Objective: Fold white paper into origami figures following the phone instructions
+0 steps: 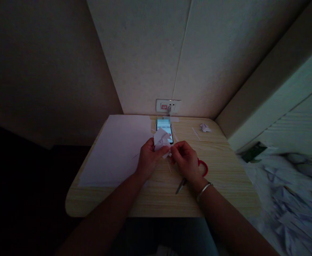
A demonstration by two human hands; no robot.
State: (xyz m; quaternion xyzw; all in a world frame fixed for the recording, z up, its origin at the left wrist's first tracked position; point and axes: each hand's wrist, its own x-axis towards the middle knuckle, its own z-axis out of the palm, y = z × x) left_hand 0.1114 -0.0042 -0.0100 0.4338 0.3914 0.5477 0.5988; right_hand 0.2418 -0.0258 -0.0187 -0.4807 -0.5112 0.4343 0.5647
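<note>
A piece of folded white paper (161, 138) is held up over the middle of the small table. My left hand (150, 156) is closed on it, with the thumb across its lower part. My right hand (185, 158) pinches at the paper's lower right edge. Beneath my right hand lies a pair of scissors with red handles (204, 168), its middle hidden by the hand and wrist. Just behind the paper is a phone with a lit screen (167, 128), partly covered by it.
Large white sheets (115, 149) cover the table's left side. Thin paper strips (196, 134) and a crumpled paper piece (205, 127) lie at the back right. A wall socket (168, 106) with a plug sits behind the table (225, 185). Several folded papers (291, 202) are on the white surface at right.
</note>
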